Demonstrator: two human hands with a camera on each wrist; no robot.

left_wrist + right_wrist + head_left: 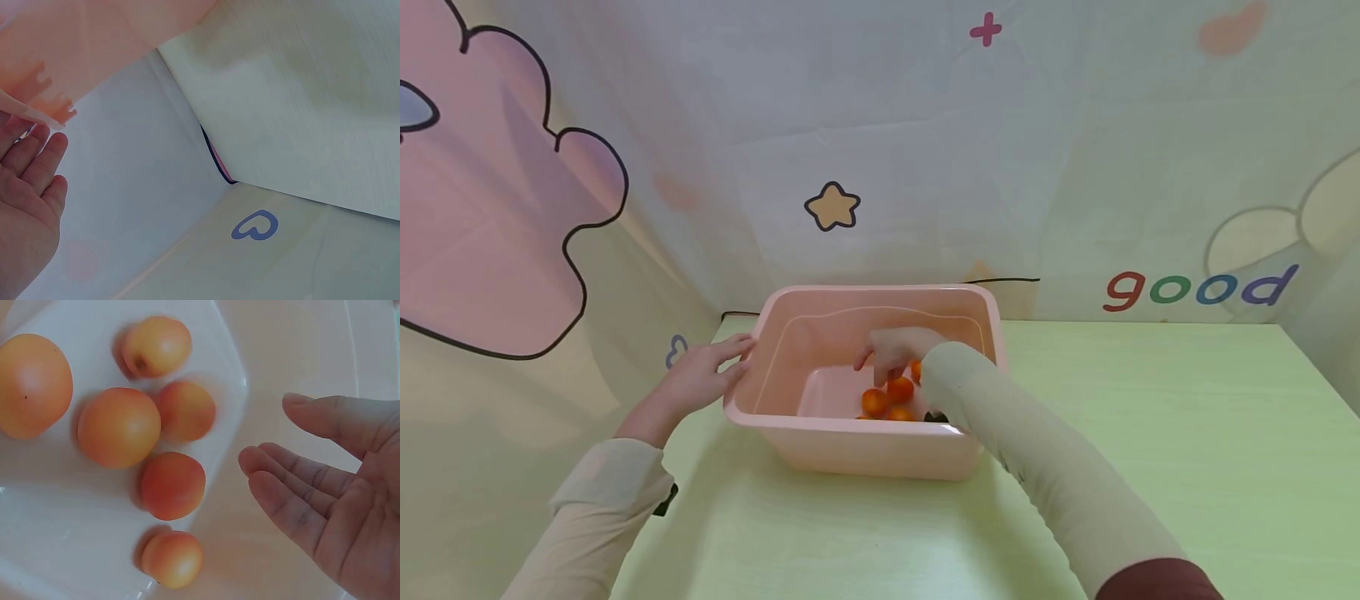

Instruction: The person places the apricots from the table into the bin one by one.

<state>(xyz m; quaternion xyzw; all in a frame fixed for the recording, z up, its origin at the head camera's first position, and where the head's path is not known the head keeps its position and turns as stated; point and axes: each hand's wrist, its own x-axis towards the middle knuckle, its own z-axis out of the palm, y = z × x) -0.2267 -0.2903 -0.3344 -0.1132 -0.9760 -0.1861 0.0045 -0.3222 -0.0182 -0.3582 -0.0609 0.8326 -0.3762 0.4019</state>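
A pink plastic basin [865, 450] stands on the table with several round orange fruits [874, 402] on its floor. My right hand [898, 348] is inside the basin, above the fruits. In the right wrist view its thumb and fingers [300, 494] are spread apart with nothing between them. Several fruits [119, 428] of differing size lie just beyond the fingertips. At the basin's left rim is my left hand [703, 375], its fingertips touching the edge. The left wrist view shows the fingers [47, 162] nearly straight against the rim's underside.
The pale green table [1150, 417] extends to the right of the basin. Behind it hangs a printed cloth [910, 167] with a star and the word "good". The cloth also comes down along the left side, near my left forearm.
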